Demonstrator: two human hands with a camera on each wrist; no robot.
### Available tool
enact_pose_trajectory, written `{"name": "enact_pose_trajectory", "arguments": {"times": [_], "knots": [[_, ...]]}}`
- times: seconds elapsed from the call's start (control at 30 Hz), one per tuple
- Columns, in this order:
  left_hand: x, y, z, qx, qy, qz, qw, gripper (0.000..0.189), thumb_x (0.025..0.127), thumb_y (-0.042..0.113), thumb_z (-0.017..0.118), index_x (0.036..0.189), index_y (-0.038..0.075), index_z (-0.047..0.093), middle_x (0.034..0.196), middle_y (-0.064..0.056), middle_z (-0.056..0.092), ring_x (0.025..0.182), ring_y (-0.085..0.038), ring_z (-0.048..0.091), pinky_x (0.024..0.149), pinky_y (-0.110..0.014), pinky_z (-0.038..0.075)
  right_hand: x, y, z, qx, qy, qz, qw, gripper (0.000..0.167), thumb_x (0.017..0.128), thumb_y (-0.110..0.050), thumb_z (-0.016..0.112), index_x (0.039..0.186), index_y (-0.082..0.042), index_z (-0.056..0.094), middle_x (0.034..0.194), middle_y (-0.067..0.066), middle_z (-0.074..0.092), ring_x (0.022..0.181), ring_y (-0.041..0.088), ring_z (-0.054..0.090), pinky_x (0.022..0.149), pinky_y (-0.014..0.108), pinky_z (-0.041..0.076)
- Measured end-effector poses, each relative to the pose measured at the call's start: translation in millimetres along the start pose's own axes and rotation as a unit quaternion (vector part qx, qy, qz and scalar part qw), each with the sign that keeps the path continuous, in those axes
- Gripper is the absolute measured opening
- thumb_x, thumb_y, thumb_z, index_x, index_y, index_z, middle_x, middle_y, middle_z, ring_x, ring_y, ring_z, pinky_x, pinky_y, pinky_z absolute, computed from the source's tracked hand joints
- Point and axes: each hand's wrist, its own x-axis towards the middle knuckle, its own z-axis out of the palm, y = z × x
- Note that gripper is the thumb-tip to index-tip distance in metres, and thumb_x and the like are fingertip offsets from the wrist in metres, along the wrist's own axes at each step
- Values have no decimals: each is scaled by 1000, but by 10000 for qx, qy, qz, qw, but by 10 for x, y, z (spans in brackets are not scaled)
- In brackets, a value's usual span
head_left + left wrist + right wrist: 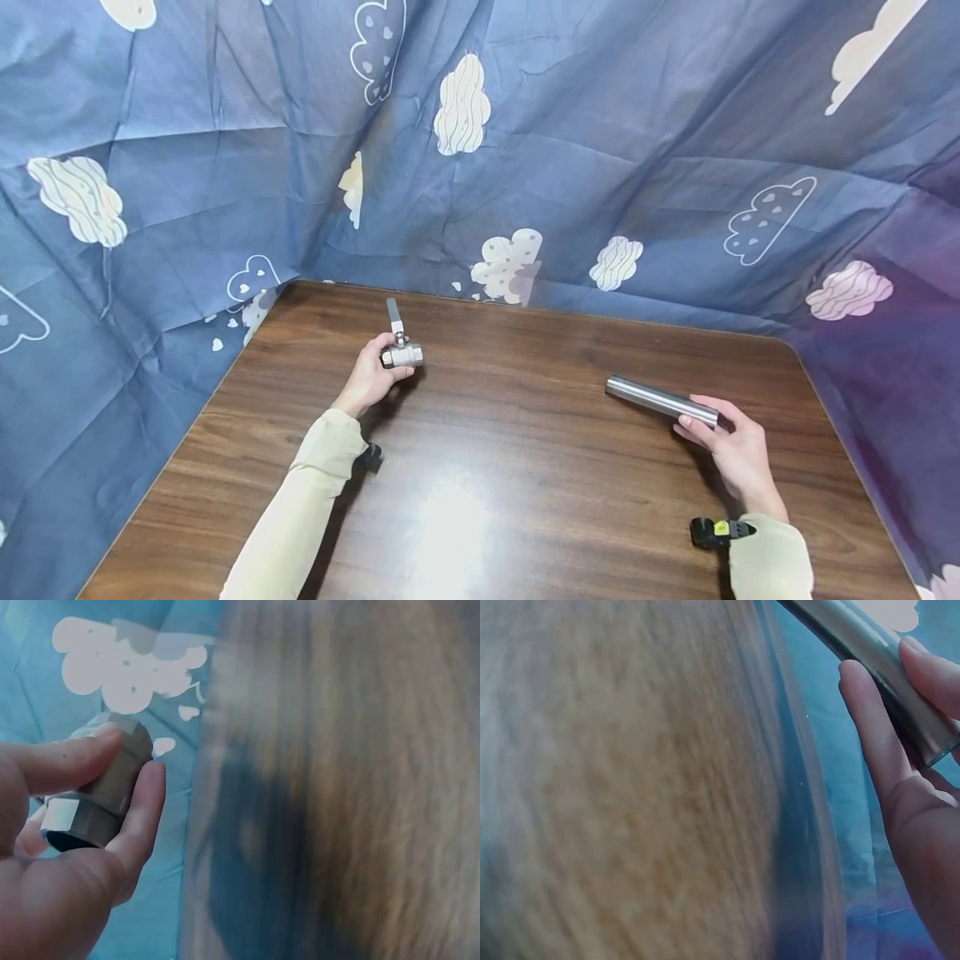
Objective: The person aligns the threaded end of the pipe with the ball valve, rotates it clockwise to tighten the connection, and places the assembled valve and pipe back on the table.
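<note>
A silver ball valve [405, 356] with a flat lever handle pointing away is gripped by my left hand [371, 375], at the left of the table. In the left wrist view, the thumb and fingers wrap round the hexagonal-ended valve body [112, 776], and its open bore faces down toward the palm. On the right, my right hand [738, 446] holds a smooth metal pipe [660, 400] near one end, and the other end points left and away. The right wrist view has the pipe [870, 664] between thumb and fingers. Valve and pipe are well apart.
Both hands are over a brown wood-grain table [510, 442] with a bright glare patch near its front. A blue cloth [570, 208] with cloud prints hangs behind and along the sides. A black strap device [720, 532] sits at the right wrist.
</note>
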Motion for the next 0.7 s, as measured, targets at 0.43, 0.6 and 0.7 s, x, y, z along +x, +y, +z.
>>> {"name": "enact_pose_trajectory", "arguments": {"times": [0.43,0.6,0.7], "knots": [[-26,22,-137,-224,187,277,9992,54,76,0,78,124,2,54,122,-20,61,104,-28,57,93,-34,45,-36,-62,7,-379,762,244,9961,43,79,6,74,120,3,62,95,-6,67,82,1,69,70,16,57],[-27,55,-147,-537,238,232,9980,57,75,-2,78,126,1,55,120,-20,61,98,-21,58,85,-21,48,-41,-75,48,50,1037,123,9945,41,78,12,72,117,3,63,93,-2,68,84,5,70,72,18,58],[-36,61,-158,-730,239,129,9970,58,75,-3,77,129,0,54,119,-21,60,93,-14,60,79,-15,49,-30,-77,78,435,1085,-47,9931,41,78,15,70,117,5,63,95,3,67,86,9,71,74,23,59]]}}
